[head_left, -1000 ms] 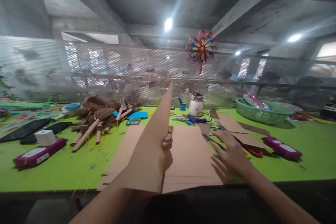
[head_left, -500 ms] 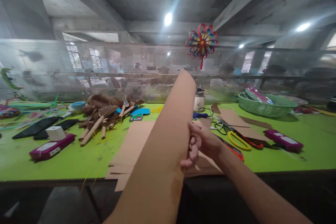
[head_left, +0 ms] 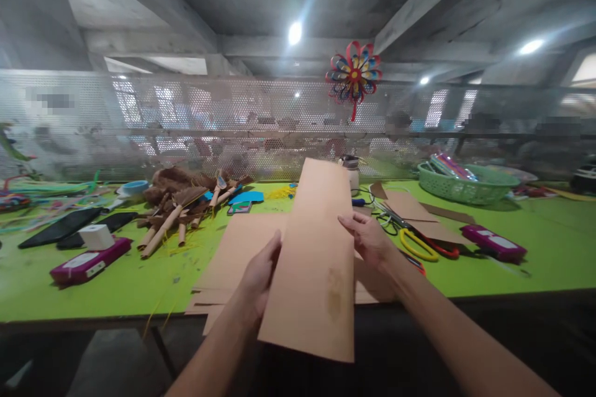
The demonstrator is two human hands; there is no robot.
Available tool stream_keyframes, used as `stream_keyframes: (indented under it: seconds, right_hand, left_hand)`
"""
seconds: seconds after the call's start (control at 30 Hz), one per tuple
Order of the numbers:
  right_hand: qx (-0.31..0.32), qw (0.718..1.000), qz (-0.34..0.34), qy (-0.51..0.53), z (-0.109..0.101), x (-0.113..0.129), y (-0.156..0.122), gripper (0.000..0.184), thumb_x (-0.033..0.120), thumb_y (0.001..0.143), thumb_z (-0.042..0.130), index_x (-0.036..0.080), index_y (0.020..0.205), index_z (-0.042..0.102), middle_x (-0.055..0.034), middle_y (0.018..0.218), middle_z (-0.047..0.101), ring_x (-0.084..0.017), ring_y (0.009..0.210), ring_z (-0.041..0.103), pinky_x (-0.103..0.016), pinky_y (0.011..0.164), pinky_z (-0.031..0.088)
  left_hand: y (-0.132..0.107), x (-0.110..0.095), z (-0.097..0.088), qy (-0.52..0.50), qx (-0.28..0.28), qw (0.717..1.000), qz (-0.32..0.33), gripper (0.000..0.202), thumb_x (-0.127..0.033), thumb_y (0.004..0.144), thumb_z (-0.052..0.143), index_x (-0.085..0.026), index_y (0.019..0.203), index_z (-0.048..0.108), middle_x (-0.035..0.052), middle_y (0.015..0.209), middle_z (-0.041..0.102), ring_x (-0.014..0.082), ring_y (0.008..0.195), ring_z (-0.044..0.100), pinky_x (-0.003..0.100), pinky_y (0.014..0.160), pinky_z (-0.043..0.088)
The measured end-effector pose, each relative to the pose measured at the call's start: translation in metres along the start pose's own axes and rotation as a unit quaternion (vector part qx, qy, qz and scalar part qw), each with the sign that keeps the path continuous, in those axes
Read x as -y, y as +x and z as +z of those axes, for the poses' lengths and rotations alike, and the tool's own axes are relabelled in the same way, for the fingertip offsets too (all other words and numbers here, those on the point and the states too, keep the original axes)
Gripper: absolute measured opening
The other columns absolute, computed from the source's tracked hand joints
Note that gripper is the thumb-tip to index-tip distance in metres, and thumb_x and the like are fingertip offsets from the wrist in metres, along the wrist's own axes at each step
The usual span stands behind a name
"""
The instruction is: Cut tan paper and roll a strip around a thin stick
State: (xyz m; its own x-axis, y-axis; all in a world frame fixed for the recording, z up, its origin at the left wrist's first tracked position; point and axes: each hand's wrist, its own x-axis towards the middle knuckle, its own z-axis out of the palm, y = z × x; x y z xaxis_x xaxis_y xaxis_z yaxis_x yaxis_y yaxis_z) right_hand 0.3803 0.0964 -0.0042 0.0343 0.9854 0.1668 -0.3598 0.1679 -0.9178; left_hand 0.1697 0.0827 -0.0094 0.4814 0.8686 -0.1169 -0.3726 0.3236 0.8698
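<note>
I hold a long brown cardboard strip flat in front of me, above the near edge of the green table. My left hand grips its left edge, thumb on top and fingers underneath. On the right edge rests my right hand, its fingers curled over the top and pinching it. Under the strip, more brown cardboard sheets lie stacked on the table. Yellow-handled scissors and red-handled scissors lie just right of my right hand.
A pile of brown paper rolls sits at the left, with a magenta box and white block nearer. A green basket and another magenta box are at the right. A perforated screen backs the table.
The cardboard strip went from standing on edge to lying flat and face up. My right hand left the table and took its right edge; my left hand shifted to the left edge.
</note>
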Motion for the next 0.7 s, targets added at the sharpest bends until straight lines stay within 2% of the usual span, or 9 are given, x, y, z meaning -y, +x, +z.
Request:
stream_keyframes:
  seconds: [0.07,0.1,0.2,0.27,0.33,0.4,0.5,0.57,0.7]
  right_hand:
    - [-0.01,0.998,0.029,-0.052,-0.005,-0.006,0.004,0.03,0.034,0.06,0.077,0.014,0.08,0.068,-0.0063,0.076,0.07,-0.016,0.064,0.063,-0.027,0.058,0.05]
    - [-0.019,0.996,0.038,-0.078,-0.006,-0.009,0.006,0.029,0.034,0.059,0.077,0.013,0.076,0.067,-0.0056,0.071,0.069,-0.015,0.058,0.061,-0.026,0.054,0.048]
    - [-0.047,0.991,0.047,-0.119,-0.008,-0.02,0.012,0.024,0.028,0.056,0.077,0.012,0.068,0.063,-0.0002,0.054,0.061,-0.01,0.045,0.051,-0.022,0.043,0.04]
    - [-0.057,0.989,0.049,-0.123,-0.009,-0.024,0.012,0.027,0.023,0.057,0.075,0.013,0.08,0.065,0.0034,0.052,0.059,-0.009,0.043,0.049,-0.02,0.041,0.037]
    - [-0.053,0.99,0.032,-0.129,-0.013,-0.025,0.004,0.043,0.021,0.061,0.072,0.018,0.103,0.062,0.0061,0.054,0.059,-0.009,0.045,0.05,-0.019,0.043,0.039]
    - [-0.018,0.989,-0.004,-0.148,-0.019,-0.023,-0.012,0.049,0.024,0.067,0.067,0.021,0.115,0.058,0.0057,0.058,0.061,-0.011,0.051,0.054,-0.021,0.049,0.044]
    - [0.069,0.973,-0.03,-0.217,-0.028,-0.019,-0.044,0.036,0.026,0.072,0.063,0.019,0.108,0.064,-0.0041,0.086,0.069,-0.017,0.075,0.064,-0.03,0.067,0.052]
    - [0.104,0.959,-0.036,-0.26,-0.032,-0.021,-0.063,0.043,0.025,0.075,0.062,0.022,0.119,0.059,-0.0071,0.109,0.065,-0.02,0.091,0.063,-0.033,0.077,0.053]
    - [0.068,0.95,-0.112,-0.282,-0.029,-0.029,-0.078,0.055,0.025,0.077,0.064,0.028,0.13,0.05,-0.0076,0.13,0.053,-0.021,0.102,0.06,-0.034,0.083,0.053]
  left_hand:
    - [-0.001,-0.007,-0.005,0.004,-0.013,1.0,0.019,0.044,-0.047,0.085,0.051,-0.011,0.111,0.057,0.0085,0.082,0.065,0.0169,0.07,0.063,0.027,0.062,0.051]
    - [0.0,-0.009,-0.008,0.029,-0.035,0.998,0.037,0.044,-0.043,0.082,0.058,-0.012,0.114,0.056,0.0051,0.075,0.064,0.0139,0.063,0.061,0.023,0.057,0.049]
    - [0.006,-0.009,-0.014,0.171,-0.106,0.977,0.075,0.07,-0.017,0.067,0.074,-0.015,0.13,0.043,-0.0081,0.051,0.052,0.0063,0.041,0.047,0.014,0.04,0.033]
    - [0.009,-0.003,-0.015,0.228,-0.122,0.961,0.097,0.079,-0.008,0.063,0.072,-0.018,0.134,0.04,-0.0131,0.043,0.041,0.0046,0.035,0.038,0.013,0.037,0.025]
    - [0.008,0.004,-0.015,0.226,-0.133,0.959,0.106,0.064,-0.008,0.063,0.07,-0.018,0.124,0.052,-0.0114,0.044,0.043,0.0047,0.037,0.041,0.014,0.039,0.028]
    - [0.004,0.007,-0.015,0.197,-0.142,0.967,0.081,0.042,-0.012,0.064,0.07,-0.014,0.106,0.065,-0.0046,0.051,0.055,0.0077,0.045,0.05,0.016,0.044,0.036]
    - [-0.002,0.006,-0.015,0.164,-0.152,0.974,0.034,0.025,-0.017,0.063,0.073,-0.013,0.087,0.07,0.0036,0.064,0.067,0.0141,0.055,0.058,0.022,0.05,0.044]
    - [-0.003,0.005,-0.015,0.16,-0.154,0.975,0.025,0.022,-0.017,0.063,0.073,-0.013,0.084,0.071,0.0043,0.066,0.068,0.0154,0.056,0.059,0.024,0.05,0.044]
    - [-0.004,0.004,-0.008,0.156,-0.147,0.976,0.04,0.021,-0.021,0.064,0.074,-0.014,0.084,0.072,0.0038,0.066,0.069,0.0156,0.057,0.059,0.023,0.051,0.044]
